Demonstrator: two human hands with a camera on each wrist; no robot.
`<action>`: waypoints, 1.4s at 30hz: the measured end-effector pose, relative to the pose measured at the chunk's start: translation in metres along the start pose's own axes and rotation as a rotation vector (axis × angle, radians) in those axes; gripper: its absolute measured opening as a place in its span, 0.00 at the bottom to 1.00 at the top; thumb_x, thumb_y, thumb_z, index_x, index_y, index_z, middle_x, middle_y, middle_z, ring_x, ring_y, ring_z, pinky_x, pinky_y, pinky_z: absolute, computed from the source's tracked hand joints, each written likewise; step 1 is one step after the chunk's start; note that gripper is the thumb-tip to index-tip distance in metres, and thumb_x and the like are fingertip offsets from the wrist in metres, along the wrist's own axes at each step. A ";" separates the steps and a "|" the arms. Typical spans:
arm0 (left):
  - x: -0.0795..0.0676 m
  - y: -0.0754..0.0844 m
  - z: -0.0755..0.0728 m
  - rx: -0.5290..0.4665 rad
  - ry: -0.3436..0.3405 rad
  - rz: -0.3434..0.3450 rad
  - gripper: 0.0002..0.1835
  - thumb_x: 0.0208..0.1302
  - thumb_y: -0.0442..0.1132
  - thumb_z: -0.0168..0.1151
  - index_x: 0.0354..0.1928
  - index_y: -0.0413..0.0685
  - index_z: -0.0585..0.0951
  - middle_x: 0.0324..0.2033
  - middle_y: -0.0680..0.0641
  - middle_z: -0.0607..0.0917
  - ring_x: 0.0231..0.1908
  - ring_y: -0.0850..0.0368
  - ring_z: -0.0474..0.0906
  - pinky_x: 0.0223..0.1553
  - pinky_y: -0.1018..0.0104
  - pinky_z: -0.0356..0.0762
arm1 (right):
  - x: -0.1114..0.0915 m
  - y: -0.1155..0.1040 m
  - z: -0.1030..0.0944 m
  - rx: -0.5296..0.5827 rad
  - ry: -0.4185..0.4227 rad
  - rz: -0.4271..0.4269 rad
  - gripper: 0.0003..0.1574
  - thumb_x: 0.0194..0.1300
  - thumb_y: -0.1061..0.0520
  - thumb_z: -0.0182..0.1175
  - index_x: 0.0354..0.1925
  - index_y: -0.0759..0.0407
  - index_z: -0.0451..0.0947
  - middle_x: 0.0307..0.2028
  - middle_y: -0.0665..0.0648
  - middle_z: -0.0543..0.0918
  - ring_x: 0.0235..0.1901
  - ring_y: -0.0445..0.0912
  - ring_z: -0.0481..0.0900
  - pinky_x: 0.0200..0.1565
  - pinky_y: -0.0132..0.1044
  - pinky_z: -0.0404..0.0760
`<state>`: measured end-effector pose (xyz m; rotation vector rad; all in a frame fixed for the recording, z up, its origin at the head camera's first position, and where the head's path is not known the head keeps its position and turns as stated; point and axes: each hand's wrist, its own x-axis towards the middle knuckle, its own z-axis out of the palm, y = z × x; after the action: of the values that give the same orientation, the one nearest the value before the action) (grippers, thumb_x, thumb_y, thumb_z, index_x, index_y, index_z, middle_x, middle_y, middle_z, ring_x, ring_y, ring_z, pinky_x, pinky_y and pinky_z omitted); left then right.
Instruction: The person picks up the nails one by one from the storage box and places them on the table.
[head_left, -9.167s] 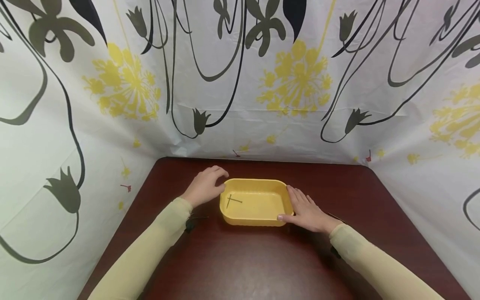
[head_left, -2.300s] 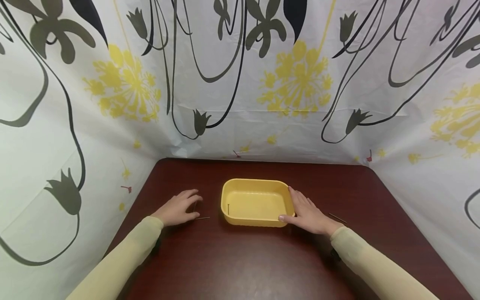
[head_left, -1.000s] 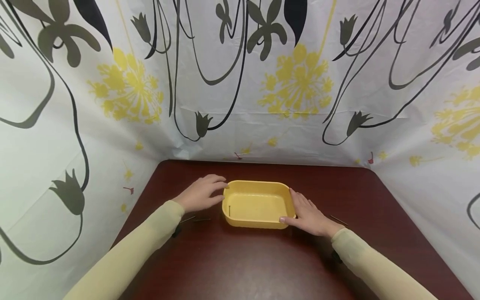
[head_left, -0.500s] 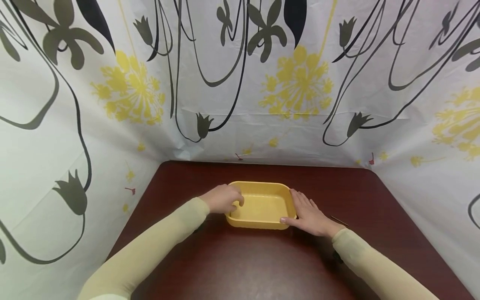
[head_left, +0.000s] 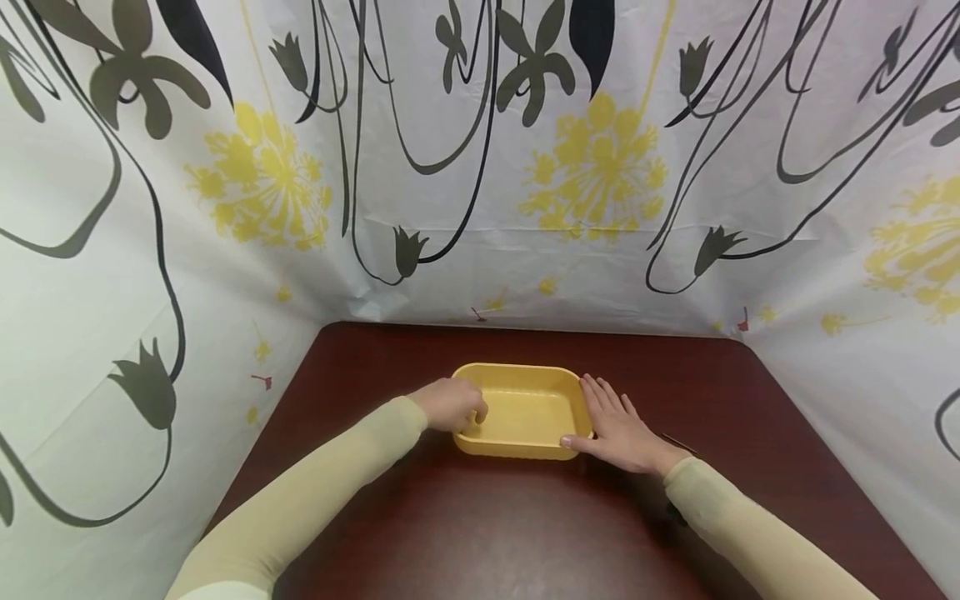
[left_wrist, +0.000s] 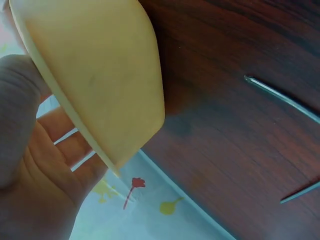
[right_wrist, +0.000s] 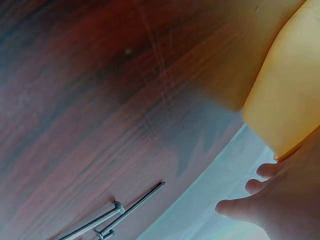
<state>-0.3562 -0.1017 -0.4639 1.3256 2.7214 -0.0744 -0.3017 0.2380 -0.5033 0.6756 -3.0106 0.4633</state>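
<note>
My left hand [head_left: 452, 404] reaches over the left end of a yellow plastic tray [head_left: 525, 450], its fingers bent down inside. In the left wrist view the thumb and palm of the left hand [left_wrist: 47, 185] lie along the tray's rim [left_wrist: 65, 110], and the fingertips are hidden behind it. I cannot tell whether they pinch a nail. My right hand [head_left: 618, 429] rests with straight fingers along the tray's right side, thumb over the front rim. In the right wrist view, its spread fingers are beside the tray wall [right_wrist: 285, 85].
Steel nails [right_wrist: 132, 210] lie on the dark red-brown table [head_left: 480, 525] near the right hand; one nail [head_left: 678, 443] shows in the head view. Two more metal shafts, one nail [left_wrist: 282, 97] and a pointed tip [left_wrist: 300, 192], lie left of the tray. A patterned curtain [head_left: 450, 192] encloses the table.
One nail has left the tray since the oldest frame. My left hand went to the table at left, then back over the tray, and its fingers bent down inside. My right hand stayed.
</note>
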 end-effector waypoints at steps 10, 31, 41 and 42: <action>0.012 0.002 0.001 0.108 0.002 -0.001 0.15 0.45 0.25 0.67 0.19 0.56 0.77 0.26 0.56 0.74 0.29 0.59 0.69 0.29 0.67 0.71 | 0.000 0.001 0.001 -0.001 -0.006 0.001 0.72 0.61 0.16 0.50 0.81 0.56 0.33 0.80 0.59 0.39 0.77 0.60 0.39 0.69 0.69 0.43; 0.033 0.000 0.009 0.266 -0.051 0.122 0.23 0.45 0.27 0.64 0.10 0.58 0.63 0.17 0.57 0.67 0.21 0.60 0.57 0.23 0.68 0.65 | 0.001 0.002 0.001 0.008 -0.011 0.005 0.73 0.61 0.17 0.50 0.81 0.57 0.33 0.80 0.60 0.41 0.77 0.60 0.40 0.68 0.69 0.45; 0.034 0.002 0.010 0.338 -0.067 0.162 0.23 0.56 0.48 0.74 0.10 0.60 0.73 0.30 0.55 0.74 0.27 0.59 0.67 0.35 0.65 0.73 | 0.000 0.000 0.000 0.029 -0.008 0.003 0.72 0.62 0.17 0.51 0.81 0.58 0.34 0.80 0.60 0.42 0.77 0.60 0.41 0.68 0.69 0.45; 0.033 0.002 0.010 0.330 -0.066 0.157 0.23 0.57 0.48 0.73 0.10 0.60 0.73 0.31 0.56 0.73 0.29 0.59 0.68 0.36 0.64 0.73 | 0.000 0.000 0.000 0.030 -0.009 0.004 0.72 0.62 0.18 0.51 0.81 0.58 0.34 0.80 0.61 0.43 0.77 0.61 0.41 0.68 0.70 0.45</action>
<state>-0.3742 -0.0754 -0.4778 1.5808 2.6196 -0.5644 -0.3012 0.2377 -0.5036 0.6746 -3.0195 0.5080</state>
